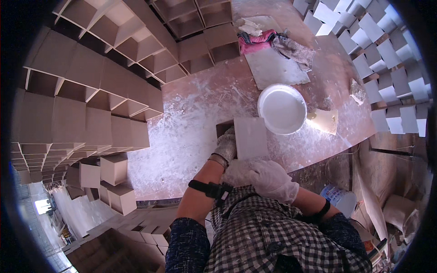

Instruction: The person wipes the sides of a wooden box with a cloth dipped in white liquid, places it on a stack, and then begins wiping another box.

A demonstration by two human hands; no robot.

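A small open box [251,138], grey-brown inside with a whitened face turned up, is held above the table in front of my body. My left hand [225,144], in a grey knitted glove, reaches into its open side and supports it from within; those fingertips are hidden. Close to the box's near edge is my right hand [275,179], covered by a white, paste-smeared glove. Its fingers look curled round a pale, crumpled mass, which I cannot make out. Just beyond the box to the right stands a round white tub [282,109] of white liquid.
Stacked brown open boxes [68,118] rise along the left and back. White-faced boxes [396,73] are piled at the far right. On the whitened table [182,150] lie a board [273,68], pink and grey cloths [291,51] and a yellowish sheet [325,121]. A bucket [340,200] stands below right.
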